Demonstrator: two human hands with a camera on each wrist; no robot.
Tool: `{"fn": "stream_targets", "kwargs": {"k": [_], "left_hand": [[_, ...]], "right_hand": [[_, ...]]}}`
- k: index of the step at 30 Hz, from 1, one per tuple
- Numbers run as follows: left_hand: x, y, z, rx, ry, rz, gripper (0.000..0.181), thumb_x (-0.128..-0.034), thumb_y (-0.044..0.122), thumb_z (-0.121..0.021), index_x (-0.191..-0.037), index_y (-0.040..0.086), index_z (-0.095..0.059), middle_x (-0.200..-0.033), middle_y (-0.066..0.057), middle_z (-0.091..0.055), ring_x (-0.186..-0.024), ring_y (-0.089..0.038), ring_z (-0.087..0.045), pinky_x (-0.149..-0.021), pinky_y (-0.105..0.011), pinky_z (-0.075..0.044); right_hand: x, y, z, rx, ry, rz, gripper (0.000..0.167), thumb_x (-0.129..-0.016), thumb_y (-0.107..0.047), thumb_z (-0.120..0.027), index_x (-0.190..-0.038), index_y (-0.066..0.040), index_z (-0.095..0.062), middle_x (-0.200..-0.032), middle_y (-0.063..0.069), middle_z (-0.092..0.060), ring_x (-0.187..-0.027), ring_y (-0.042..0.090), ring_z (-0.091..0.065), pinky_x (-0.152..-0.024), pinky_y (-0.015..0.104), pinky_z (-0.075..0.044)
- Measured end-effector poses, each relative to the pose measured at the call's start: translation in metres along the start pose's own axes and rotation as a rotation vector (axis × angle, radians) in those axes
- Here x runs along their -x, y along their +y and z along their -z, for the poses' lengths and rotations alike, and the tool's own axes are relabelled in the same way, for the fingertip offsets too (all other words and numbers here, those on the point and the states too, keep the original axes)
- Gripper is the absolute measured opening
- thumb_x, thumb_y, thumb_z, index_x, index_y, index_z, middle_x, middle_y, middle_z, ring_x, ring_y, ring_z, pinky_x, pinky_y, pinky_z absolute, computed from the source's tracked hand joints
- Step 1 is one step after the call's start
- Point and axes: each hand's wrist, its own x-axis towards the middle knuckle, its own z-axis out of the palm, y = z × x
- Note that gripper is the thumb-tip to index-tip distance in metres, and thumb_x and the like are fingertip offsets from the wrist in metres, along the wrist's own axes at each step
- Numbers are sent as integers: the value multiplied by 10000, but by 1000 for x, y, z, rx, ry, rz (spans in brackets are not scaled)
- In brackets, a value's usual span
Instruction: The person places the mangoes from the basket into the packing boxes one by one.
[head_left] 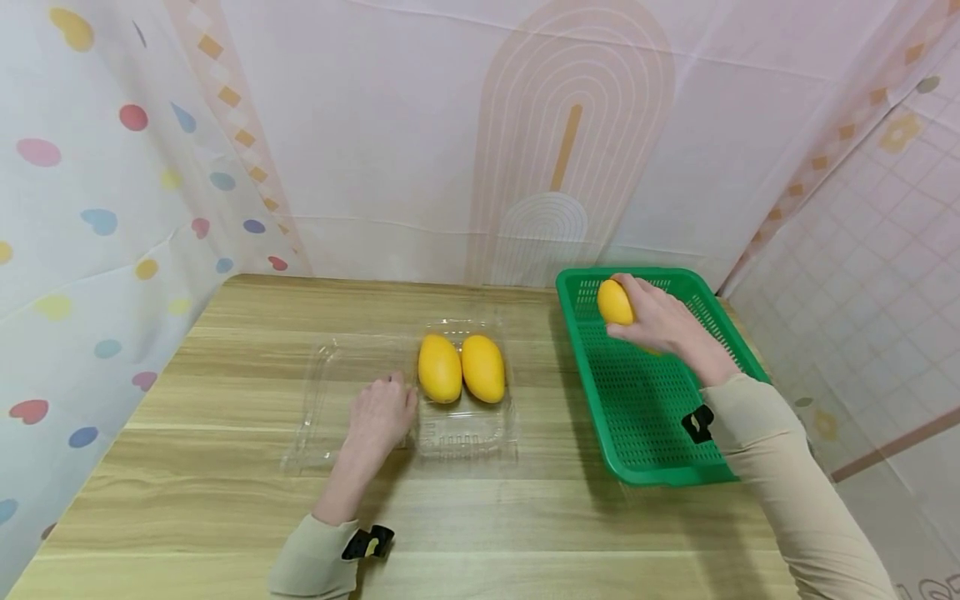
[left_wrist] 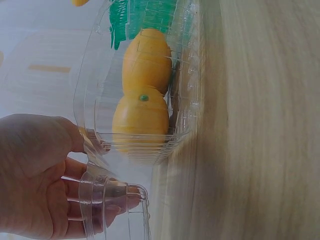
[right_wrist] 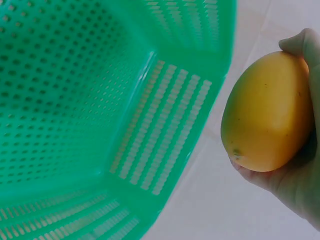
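My right hand (head_left: 658,321) grips a yellow mango (head_left: 615,302) over the far part of a green plastic basket (head_left: 588,379). In the right wrist view, thumb and fingers wrap the mango (right_wrist: 267,112) beside the basket's slotted wall (right_wrist: 160,130). A sliver of yellow shows under that hand in the head view; its source is hidden. Two mangoes, one left (head_left: 440,369) and one right (head_left: 483,369), lie side by side in the far half of a clear plastic clamshell box (head_left: 461,446). At the box's hinge, my left hand (head_left: 381,412) holds the edge between thumb and fingers (left_wrist: 75,192).
The box's lid (head_left: 337,367) lies folded out to the left on the wooden table (head_left: 465,533). A patterned cloth (head_left: 390,167) hangs behind the table and along both sides. The basket stands near the table's right edge.
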Motion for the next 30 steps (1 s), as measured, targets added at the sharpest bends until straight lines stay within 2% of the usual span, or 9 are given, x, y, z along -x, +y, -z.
{"fn": "stream_targets", "kwargs": {"k": [6,11,17,23,30], "left_hand": [[-1,0,0,-1,9,-3,279,-931,177,-540,-1005,-89,-583,-673,-120,-532,-538,-199,-462,-429,-239,-353],[-1,1,0,-3,12,-7,300,-930,173,-542,-1047,-101,-581,-678,-125,-538,-540,-198,-461,-430,-237,-352],[-1,1,-1,-11,18,-14,293,-930,169,-543,-1038,-101,-580,-665,-122,-534,-537,-198,-461,-430,-241,-354],[-1,3,-2,-7,13,-11,259,-933,170,-536,-985,-79,-581,-645,-103,-515,-528,-191,-451,-426,-233,-342],[-2,3,-1,-3,-9,5,286,-935,173,-532,-1039,-90,-575,-658,-109,-522,-539,-195,-460,-429,-234,-350]], "right_hand": [[-7,-28,-1,17,35,94,697,-810,-325,-624,-1406,-97,-344,-1076,123,-550,-776,241,-513,-605,307,-413],[-13,-54,-6,45,40,150,705,-789,-318,-640,-1404,-108,-368,-1104,126,-564,-787,240,-526,-624,340,-437],[-18,-82,-19,63,-1,210,720,-793,-313,-666,-1410,-99,-364,-1137,128,-562,-830,248,-540,-691,388,-482],[-20,-105,-36,94,-52,285,734,-813,-344,-685,-1418,-82,-363,-1264,133,-549,-955,260,-577,-788,405,-525],[-22,-131,-51,134,-119,361,685,-820,-365,-647,-1401,-112,-386,-1263,108,-546,-883,229,-577,-656,327,-515]]}}
